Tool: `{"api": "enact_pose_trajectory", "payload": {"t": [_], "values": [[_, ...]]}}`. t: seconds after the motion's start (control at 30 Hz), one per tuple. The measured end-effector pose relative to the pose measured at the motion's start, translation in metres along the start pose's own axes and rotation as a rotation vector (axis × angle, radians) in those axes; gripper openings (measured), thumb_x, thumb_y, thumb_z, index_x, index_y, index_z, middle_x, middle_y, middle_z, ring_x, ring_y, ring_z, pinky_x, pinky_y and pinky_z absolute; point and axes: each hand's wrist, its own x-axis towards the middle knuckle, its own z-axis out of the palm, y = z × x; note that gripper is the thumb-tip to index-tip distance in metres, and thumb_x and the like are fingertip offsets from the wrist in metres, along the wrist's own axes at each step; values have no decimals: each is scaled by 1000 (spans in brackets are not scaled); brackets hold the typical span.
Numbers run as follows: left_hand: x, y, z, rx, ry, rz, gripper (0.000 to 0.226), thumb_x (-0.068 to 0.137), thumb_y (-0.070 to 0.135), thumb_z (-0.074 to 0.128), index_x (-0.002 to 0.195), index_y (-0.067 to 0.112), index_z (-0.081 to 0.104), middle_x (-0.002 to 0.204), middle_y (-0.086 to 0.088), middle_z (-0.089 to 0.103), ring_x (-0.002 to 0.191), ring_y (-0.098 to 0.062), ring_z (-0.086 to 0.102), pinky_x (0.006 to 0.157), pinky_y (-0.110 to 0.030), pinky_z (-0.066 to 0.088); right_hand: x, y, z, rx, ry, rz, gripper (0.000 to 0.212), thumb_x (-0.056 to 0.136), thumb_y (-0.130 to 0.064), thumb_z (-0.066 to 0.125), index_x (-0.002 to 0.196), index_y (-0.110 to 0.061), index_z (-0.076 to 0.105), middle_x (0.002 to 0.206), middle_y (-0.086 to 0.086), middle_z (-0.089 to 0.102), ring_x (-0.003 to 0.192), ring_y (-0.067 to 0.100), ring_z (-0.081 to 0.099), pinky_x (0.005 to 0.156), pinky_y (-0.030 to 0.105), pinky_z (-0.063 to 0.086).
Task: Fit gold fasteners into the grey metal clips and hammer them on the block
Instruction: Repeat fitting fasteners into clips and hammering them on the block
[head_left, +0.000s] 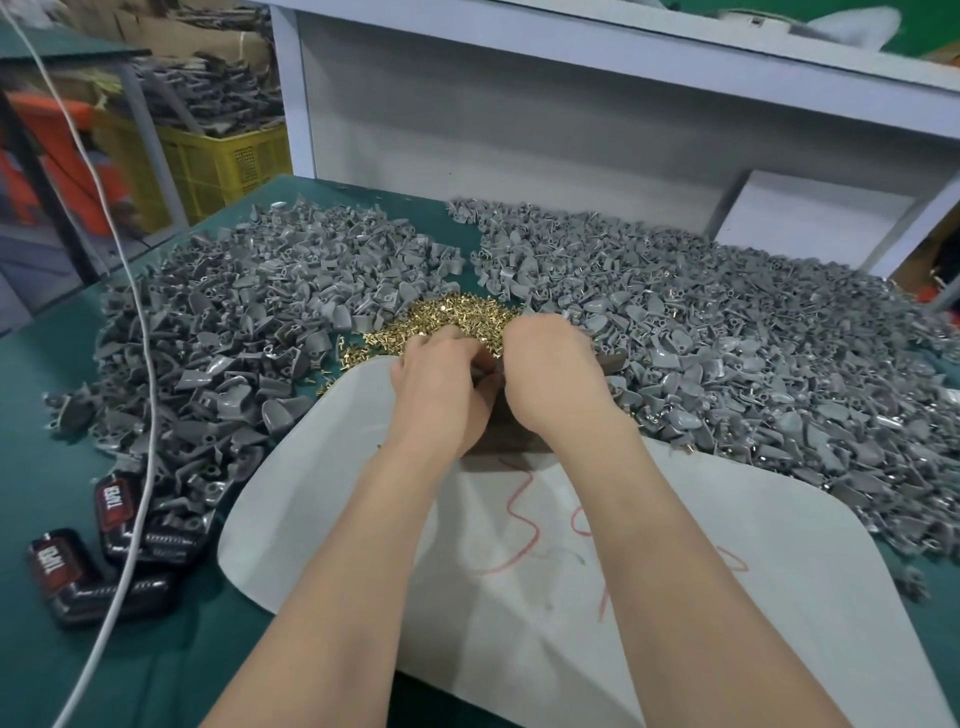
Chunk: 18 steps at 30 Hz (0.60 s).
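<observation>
Gold fasteners (457, 317) sit in a little heap right at 12 o'clock from both hands, basically touching the fingertips, so there's no real reach needed. The heap spreads wider than it is deep, running roughly 9 to 3. The single pieces are way too small to say which way any one of them points.

Left hand (441, 384) and right hand (550, 374) are knuckle to knuckle with the fingers curled in toward each other. It looks like they're working something small between them, but that spot is hidden, so I can't tell if either one actually has a fastener or a clip pinched. My guess is this is the fitting step, not the hammering one.

The grey clips are in two big heaps, one at 10 o'clock (249, 322) and one at 2 o'clock (727, 338). The right heap runs right up against the right hand, so that hand is closer for grabbing the next clip, while the left heap sits a bit apart from the left hand.

That dark patch at 6 o'clock, tucked under the wrists, is probably the block (501, 439). It sits on the white sheet (519, 597). So once a piece is fitted, it only has to come straight back toward the body.
</observation>
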Motion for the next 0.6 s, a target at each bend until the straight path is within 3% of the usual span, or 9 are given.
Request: {"api": "enact_pose_trajectory", "payload": {"t": [0.17,0.27,0.33,0.4,0.5,0.6], "values": [[0,-2,1,7,1,13,13,90,21,56,93,21,69,98,5,51,107,-27,43,75,-30,23,4,8,7,72,-29,8,15,91,-6,51,99,-7,62,94,7,55,93,27,58,70,30,39],[0,-5,2,-27,17,-2,10,90,28,60,93,24,69,104,5,56,109,-25,42,79,-31,23,1,23,16,354,-52,105,15,92,-17,57,97,-15,71,97,6,68,93,24,61,82,29,48],[0,-5,3,-31,28,-12,7,89,28,61,89,25,67,100,8,53,110,-24,42,81,-32,23,-5,30,21,551,-17,133,15,90,-15,60,99,-15,73,98,3,70,92,19,62,89,31,48],[0,-5,4,-36,32,-13,6,89,29,62,85,26,66,95,12,48,109,-23,42,80,-31,22,-8,36,22,684,50,178,17,88,-13,63,103,-14,72,97,0,70,88,13,61,88,25,46],[1,-5,5,-36,37,-11,6,89,28,62,86,26,67,93,12,46,109,-23,42,80,-30,22,-7,38,22,649,88,187,11,87,-15,64,94,-17,72,85,-7,66,80,7,57,81,19,43],[1,-7,6,-28,39,-5,7,89,28,62,88,26,68,94,12,45,109,-24,42,80,-30,21,-6,30,23,550,74,142,8,87,-20,65,89,-16,72,88,-1,68,82,14,60,83,28,47]]}}
